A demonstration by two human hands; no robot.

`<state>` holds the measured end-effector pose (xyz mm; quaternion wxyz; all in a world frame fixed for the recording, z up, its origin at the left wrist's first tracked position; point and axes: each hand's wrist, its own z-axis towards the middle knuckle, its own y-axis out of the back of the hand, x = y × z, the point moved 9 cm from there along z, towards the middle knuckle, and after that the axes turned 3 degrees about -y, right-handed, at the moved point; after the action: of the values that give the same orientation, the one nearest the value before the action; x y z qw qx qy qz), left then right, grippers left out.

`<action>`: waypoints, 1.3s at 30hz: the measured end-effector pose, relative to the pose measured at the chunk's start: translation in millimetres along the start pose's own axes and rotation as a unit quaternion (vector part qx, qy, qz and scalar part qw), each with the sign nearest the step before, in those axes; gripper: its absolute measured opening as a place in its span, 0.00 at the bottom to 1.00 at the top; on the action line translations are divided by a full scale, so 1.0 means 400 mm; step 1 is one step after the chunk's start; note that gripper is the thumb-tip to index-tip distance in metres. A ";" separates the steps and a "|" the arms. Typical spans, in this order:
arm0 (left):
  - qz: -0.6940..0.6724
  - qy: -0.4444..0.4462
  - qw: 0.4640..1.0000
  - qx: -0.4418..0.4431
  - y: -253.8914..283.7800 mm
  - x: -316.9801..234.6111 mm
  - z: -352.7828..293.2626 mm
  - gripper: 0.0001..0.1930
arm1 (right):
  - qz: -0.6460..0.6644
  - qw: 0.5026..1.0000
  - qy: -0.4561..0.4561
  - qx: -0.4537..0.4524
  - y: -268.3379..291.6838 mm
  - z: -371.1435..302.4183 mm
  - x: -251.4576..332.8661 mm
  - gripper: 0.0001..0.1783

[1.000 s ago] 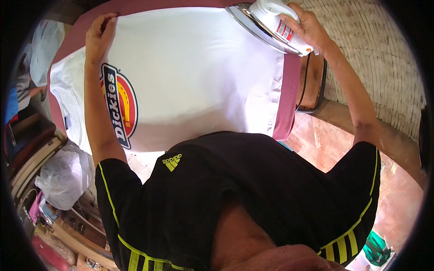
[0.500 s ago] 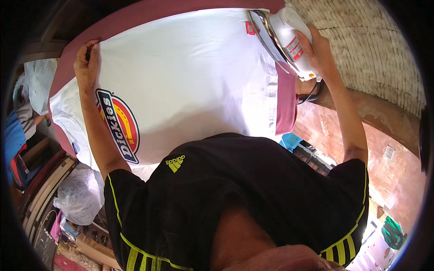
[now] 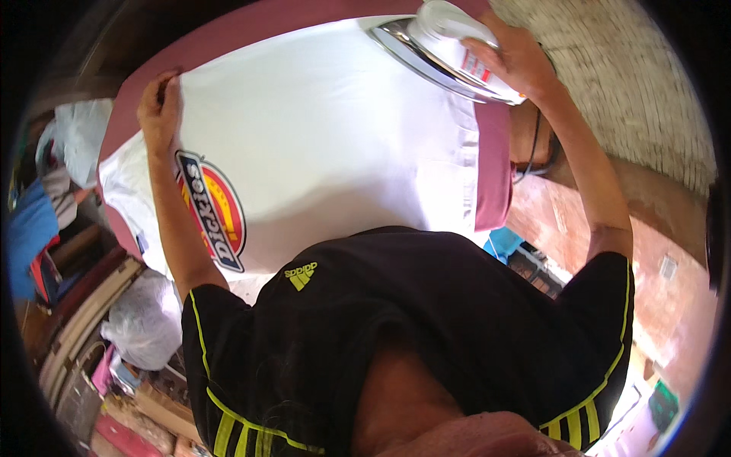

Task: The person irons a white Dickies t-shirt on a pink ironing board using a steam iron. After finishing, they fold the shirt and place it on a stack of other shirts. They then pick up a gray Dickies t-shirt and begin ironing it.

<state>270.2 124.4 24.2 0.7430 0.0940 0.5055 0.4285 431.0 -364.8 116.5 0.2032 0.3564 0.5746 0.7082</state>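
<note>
A white T-shirt (image 3: 320,129) with a dark, red and yellow printed emblem (image 3: 213,213) lies spread over a maroon-covered ironing board (image 3: 228,38). My right hand (image 3: 521,65) is closed round the handle of a white electric iron (image 3: 449,49) with a shiny metal soleplate. The iron rests on the shirt's far right part, near its hem, and hides the cloth under it. At the shirt's far left edge, my left hand (image 3: 160,114) has its fingers curled together on the fabric.
A dark cord (image 3: 535,137) hangs by the board's right end. Woven matting (image 3: 609,91) covers the wall at the far right. Plastic bags (image 3: 142,324) and folded clothes (image 3: 34,221) are on the left. A blue item and a dark crate (image 3: 533,266) stand beyond the board's near right corner.
The iron has slid left and tilted flatter onto the shirt, covering the small red tag that showed before. My left hand keeps its place at the shirt's edge. The whole view has shifted slightly.
</note>
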 end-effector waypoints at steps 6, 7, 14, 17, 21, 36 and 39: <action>-0.029 0.055 0.998 -0.016 -0.003 0.021 -0.005 0.09 | 0.048 0.993 0.108 0.024 -0.049 0.129 0.139 0.18; -0.024 0.020 0.999 -0.022 -0.001 0.008 -0.001 0.10 | 0.064 0.987 0.144 0.008 -0.045 0.155 0.200 0.18; 0.019 0.112 0.993 -0.023 0.016 -0.071 -0.001 0.07 | 0.000 0.988 0.113 0.104 -0.138 0.306 0.531 0.24; -0.029 0.036 0.999 0.019 0.062 -0.050 0.002 0.08 | 0.037 0.988 0.122 0.084 -0.166 0.350 0.638 0.23; 0.296 -0.036 0.954 -0.007 0.333 0.068 -0.070 0.11 | 0.049 0.988 0.122 0.077 -0.171 0.357 0.657 0.22; 0.070 0.234 0.969 -0.041 0.524 0.450 -0.185 0.15 | 0.023 0.964 0.242 0.104 -0.293 0.438 0.908 0.17; 0.125 0.134 0.979 -0.089 0.530 0.325 -0.180 0.13 | 0.010 0.969 0.219 0.111 -0.340 0.467 1.012 0.18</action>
<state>111.3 328.7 24.5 0.6148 0.0320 0.5444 0.5698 283.9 77.5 111.8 0.0251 0.2186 0.6766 0.7027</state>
